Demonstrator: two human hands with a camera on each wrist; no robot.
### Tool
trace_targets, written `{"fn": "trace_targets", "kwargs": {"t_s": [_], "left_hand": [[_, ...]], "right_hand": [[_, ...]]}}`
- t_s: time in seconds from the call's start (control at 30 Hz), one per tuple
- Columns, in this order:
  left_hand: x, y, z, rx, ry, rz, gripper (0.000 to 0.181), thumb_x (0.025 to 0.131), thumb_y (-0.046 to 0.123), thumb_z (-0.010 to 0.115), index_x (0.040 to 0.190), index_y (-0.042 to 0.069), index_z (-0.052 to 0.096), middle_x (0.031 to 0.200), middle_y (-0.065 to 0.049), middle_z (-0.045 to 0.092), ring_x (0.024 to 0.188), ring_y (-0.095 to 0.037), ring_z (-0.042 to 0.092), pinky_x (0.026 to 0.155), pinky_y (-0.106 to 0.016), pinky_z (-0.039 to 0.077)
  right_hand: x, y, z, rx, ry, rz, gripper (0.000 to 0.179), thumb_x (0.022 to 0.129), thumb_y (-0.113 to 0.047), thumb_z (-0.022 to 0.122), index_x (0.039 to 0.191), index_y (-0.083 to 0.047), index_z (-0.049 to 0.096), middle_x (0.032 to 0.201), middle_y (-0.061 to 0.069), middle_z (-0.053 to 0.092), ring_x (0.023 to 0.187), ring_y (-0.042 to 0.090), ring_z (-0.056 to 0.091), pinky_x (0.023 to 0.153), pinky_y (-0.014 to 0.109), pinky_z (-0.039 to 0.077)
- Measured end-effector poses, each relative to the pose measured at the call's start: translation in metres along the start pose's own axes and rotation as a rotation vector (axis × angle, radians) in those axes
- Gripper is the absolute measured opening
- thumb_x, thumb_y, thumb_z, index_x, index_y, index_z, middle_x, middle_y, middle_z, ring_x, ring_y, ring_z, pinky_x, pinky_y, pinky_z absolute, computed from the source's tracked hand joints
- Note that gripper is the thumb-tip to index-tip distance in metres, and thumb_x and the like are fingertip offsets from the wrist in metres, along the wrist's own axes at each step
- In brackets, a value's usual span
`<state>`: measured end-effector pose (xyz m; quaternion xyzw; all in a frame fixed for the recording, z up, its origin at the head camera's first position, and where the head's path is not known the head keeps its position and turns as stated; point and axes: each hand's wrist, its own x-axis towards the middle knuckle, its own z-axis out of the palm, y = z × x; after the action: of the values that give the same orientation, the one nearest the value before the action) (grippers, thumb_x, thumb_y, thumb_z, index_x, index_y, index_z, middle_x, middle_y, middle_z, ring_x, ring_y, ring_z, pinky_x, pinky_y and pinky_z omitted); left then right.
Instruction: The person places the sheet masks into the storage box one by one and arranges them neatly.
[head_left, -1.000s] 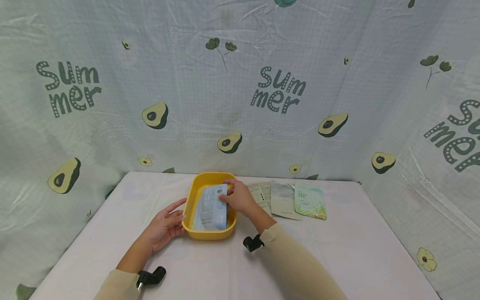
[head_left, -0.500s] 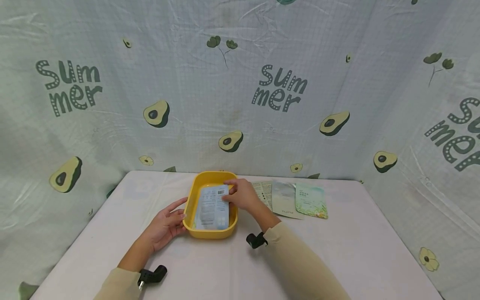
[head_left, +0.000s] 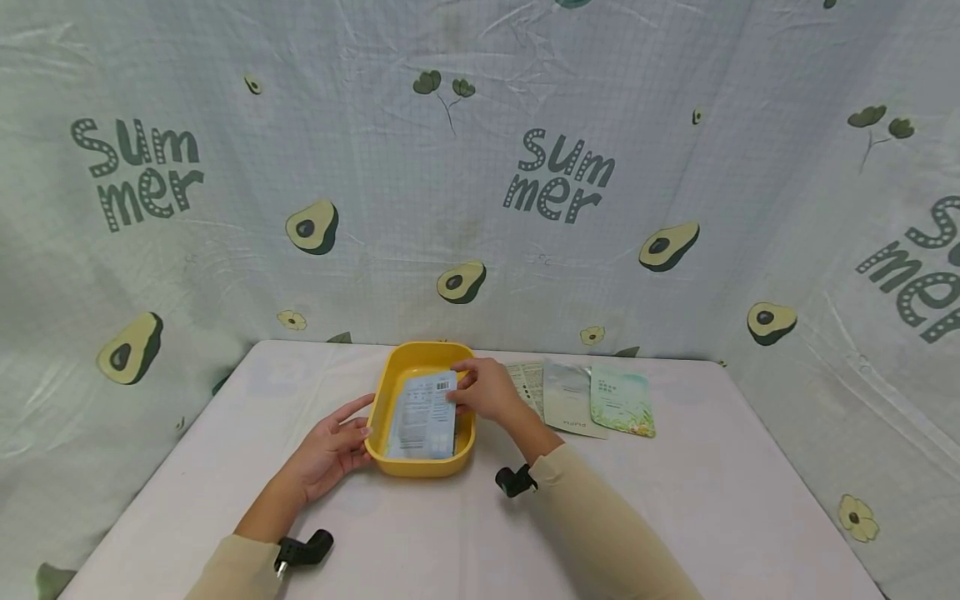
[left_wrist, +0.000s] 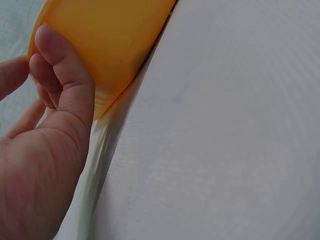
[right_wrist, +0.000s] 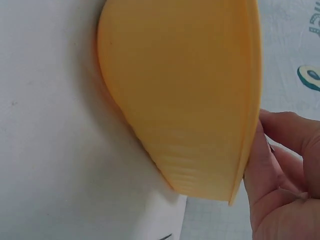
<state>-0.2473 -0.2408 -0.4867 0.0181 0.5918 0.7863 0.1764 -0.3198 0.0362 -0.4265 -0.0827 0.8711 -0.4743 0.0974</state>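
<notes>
A yellow plastic tray [head_left: 423,469] stands near the table's far edge, left of middle. In it lies a light blue flat packet [head_left: 422,421], like a sheet mask sachet, printed with small text and a barcode. My right hand [head_left: 486,392] reaches over the tray's right rim and pinches the packet's upper right edge. In the right wrist view the tray wall [right_wrist: 185,90] hides the packet from sight. My left hand [head_left: 326,454] holds the tray's left side. In the left wrist view its fingers curl at the rim and against the outer wall [left_wrist: 110,45].
Right of the tray lie several more flat packets: a text-covered beige one [head_left: 531,385] partly behind my right hand, a grey one [head_left: 568,400] and a green one with flowers [head_left: 621,402]. A patterned curtain [head_left: 480,167] rises behind the white table [head_left: 675,500].
The light blue packet has settled slightly lower in the tray, covering the edge of something paler that showed at its lower left. My right hand has shifted slightly right; the left stays put.
</notes>
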Motion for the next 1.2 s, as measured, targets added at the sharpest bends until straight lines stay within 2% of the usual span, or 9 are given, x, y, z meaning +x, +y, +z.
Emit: {"fn": "trace_targets", "kwargs": {"t_s": [0.27,0.47,0.63,0.77,0.97,1.2], "left_hand": [[0.001,0.0,0.001,0.006,-0.001,-0.001,0.071,0.103,0.007,0.057,0.164,0.014,0.019,0.115,0.0,0.058,0.084,-0.012,0.063,0.079,-0.025,0.058],[0.001,0.001,0.001,0.008,-0.001,0.001,0.072,0.103,0.008,0.057,0.164,0.014,0.019,0.115,-0.001,0.059,0.083,-0.013,0.064,0.079,-0.025,0.058],[0.0,0.002,0.002,0.019,0.009,-0.005,0.072,0.103,0.008,0.057,0.164,0.014,0.02,0.116,0.0,0.059,0.084,-0.012,0.063,0.079,-0.025,0.058],[-0.001,0.002,0.002,0.028,0.01,-0.01,0.072,0.103,0.01,0.057,0.164,0.015,0.02,0.117,-0.001,0.059,0.085,-0.013,0.063,0.079,-0.025,0.058],[-0.002,0.003,0.002,0.026,0.003,-0.007,0.071,0.104,0.009,0.057,0.164,0.015,0.019,0.118,-0.001,0.06,0.086,-0.013,0.063,0.08,-0.025,0.058],[-0.003,0.002,0.0,0.029,-0.002,-0.007,0.073,0.103,0.011,0.059,0.164,0.016,0.019,0.12,-0.002,0.06,0.088,-0.015,0.064,0.083,-0.026,0.059]], "right_hand": [[0.0,0.004,-0.005,-0.015,-0.001,-0.029,0.055,0.085,-0.01,0.083,0.137,-0.008,0.065,0.09,0.005,0.071,0.07,0.018,0.072,0.071,0.027,0.062],[-0.004,0.004,-0.011,-0.03,0.028,-0.028,0.048,0.084,-0.01,0.084,0.13,-0.006,0.069,0.09,0.005,0.07,0.073,0.017,0.071,0.073,0.027,0.061],[-0.012,0.006,-0.02,-0.001,0.039,-0.025,0.044,0.087,-0.012,0.082,0.128,-0.002,0.069,0.094,0.007,0.069,0.076,0.017,0.072,0.079,0.034,0.063],[-0.02,0.016,-0.03,0.063,0.066,-0.034,0.043,0.089,-0.019,0.08,0.128,-0.004,0.069,0.099,0.007,0.072,0.079,0.016,0.073,0.085,0.04,0.062],[-0.031,0.043,-0.048,0.15,0.135,-0.081,0.037,0.091,-0.03,0.078,0.124,-0.014,0.072,0.107,0.002,0.076,0.089,0.016,0.074,0.085,0.033,0.062],[-0.045,0.064,-0.067,0.26,0.203,-0.107,0.04,0.091,-0.022,0.078,0.127,-0.007,0.071,0.113,0.012,0.074,0.1,0.029,0.075,0.092,0.043,0.06]]}}
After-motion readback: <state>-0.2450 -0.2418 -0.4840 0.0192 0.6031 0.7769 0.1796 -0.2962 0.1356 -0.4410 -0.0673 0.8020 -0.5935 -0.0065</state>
